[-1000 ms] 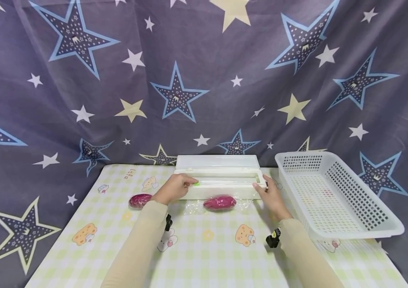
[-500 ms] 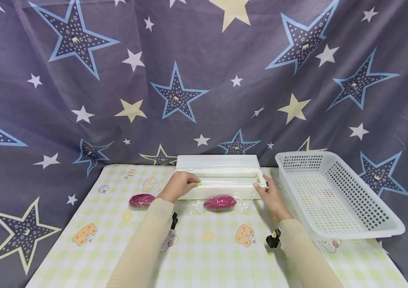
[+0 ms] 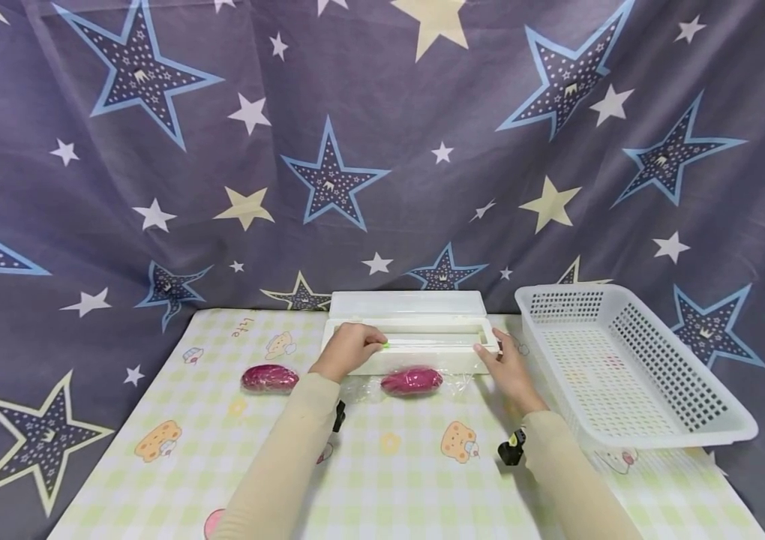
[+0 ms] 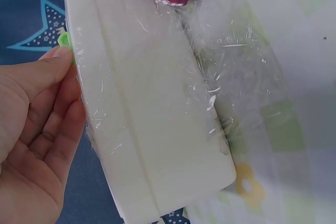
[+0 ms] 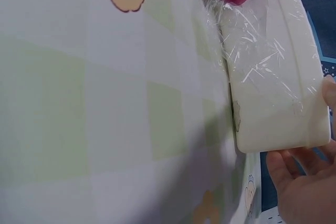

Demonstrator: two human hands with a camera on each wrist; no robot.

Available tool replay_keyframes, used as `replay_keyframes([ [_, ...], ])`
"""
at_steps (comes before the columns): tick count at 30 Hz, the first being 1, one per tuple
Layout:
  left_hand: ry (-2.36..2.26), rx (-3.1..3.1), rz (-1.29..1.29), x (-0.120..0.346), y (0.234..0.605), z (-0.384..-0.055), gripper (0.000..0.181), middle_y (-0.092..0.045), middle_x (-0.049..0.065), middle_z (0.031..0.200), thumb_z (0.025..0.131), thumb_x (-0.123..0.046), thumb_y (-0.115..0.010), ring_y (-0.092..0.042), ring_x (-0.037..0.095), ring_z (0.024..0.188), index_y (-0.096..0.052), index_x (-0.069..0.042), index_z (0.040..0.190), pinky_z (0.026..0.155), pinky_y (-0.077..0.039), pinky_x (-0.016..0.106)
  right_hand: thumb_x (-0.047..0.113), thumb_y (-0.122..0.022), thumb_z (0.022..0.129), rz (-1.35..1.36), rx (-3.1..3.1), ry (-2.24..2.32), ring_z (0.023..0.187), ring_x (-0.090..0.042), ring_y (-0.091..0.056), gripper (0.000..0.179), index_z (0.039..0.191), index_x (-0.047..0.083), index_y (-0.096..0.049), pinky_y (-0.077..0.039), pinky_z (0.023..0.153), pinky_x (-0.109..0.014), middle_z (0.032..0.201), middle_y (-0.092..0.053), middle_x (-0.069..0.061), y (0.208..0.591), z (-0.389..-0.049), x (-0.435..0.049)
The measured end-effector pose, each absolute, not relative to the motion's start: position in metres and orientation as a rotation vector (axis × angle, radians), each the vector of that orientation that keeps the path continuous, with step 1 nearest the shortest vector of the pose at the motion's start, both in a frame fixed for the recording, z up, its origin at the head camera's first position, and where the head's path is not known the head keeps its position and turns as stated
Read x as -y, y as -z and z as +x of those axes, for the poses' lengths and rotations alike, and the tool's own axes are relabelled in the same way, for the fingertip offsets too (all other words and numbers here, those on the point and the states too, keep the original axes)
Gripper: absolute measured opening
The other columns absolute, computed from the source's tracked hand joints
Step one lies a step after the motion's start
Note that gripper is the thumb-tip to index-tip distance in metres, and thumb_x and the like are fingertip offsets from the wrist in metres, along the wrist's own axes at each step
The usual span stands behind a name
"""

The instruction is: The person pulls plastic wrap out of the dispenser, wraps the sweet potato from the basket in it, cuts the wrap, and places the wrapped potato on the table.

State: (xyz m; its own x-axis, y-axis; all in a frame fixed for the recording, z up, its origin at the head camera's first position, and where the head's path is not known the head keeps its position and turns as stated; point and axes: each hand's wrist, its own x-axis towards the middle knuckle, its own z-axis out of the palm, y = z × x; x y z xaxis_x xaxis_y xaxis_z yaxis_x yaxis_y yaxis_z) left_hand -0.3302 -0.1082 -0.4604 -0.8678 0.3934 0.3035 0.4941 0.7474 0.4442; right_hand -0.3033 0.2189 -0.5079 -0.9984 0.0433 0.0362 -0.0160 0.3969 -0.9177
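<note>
A white cling film dispenser box (image 3: 423,363) stands at the back of the table with its lid (image 3: 409,304) raised. My left hand (image 3: 350,349) pinches the small green slide cutter (image 4: 64,39) between thumb and fingers at the box's top front edge. Around the box's right end, my right hand (image 3: 509,370) holds on with the thumb on top and fingers at the end, also seen as the hand (image 5: 310,182) in the right wrist view. Clear film (image 4: 231,51) hangs over the box's front onto the table. A purple-red oblong item (image 3: 412,381) lies on or under this film; which, I cannot tell.
Left of my left forearm lies a second purple-red oblong item (image 3: 270,378) with a shiny wrapped surface. A white perforated plastic basket (image 3: 666,431) stands at the right. The table has a green checked cloth (image 3: 389,487), with a starry curtain (image 3: 382,247) behind it.
My left hand has slid to the right along the box's front edge with the green cutter, uncovering more of the left purple-red item. The right hand stays on the box's end.
</note>
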Motion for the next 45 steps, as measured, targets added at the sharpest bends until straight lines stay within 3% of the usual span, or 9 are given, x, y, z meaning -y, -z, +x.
replay_keyframes([
  [20, 0.772, 2.82, -0.666, 0.086, 0.459, -0.331, 0.008, -0.075, -0.003, 0.09, 0.092, -0.016, -0.075, -0.069, 0.012, 0.084, -0.08, -0.017, 0.099, 0.076, -0.056, 0.03, 0.042, -0.058, 0.101, -0.049, 2.561, -1.744, 0.133, -0.043, -0.041, 0.08, 0.16, 0.007, -0.017, -0.038, 0.108, -0.054, 0.153, -0.03, -0.029, 0.51, -0.302, -0.218],
  [30, 0.763, 2.827, -0.658, 0.08, 0.458, -0.331, 0.009, -0.075, -0.003, 0.09, 0.092, -0.016, -0.075, -0.069, 0.012, 0.084, -0.08, -0.018, 0.099, 0.076, -0.056, 0.03, 0.044, -0.06, 0.1, -0.035, 2.577, -1.685, 0.128, -0.04, -0.045, 0.079, 0.159, 0.008, -0.021, -0.043, 0.103, -0.052, 0.149, -0.035, -0.028, 0.514, -0.303, -0.222],
  [45, 0.704, 2.849, -0.675, 0.053, 0.454, -0.33, 0.009, -0.075, -0.004, 0.093, 0.092, -0.018, -0.075, -0.069, 0.012, 0.087, -0.08, -0.018, 0.1, 0.079, -0.055, 0.029, 0.047, -0.06, 0.099, 0.011, 2.686, -1.587, 0.133, -0.044, -0.042, 0.081, 0.159, 0.009, -0.021, -0.039, 0.108, -0.055, 0.152, -0.033, -0.03, 0.51, -0.307, -0.231],
])
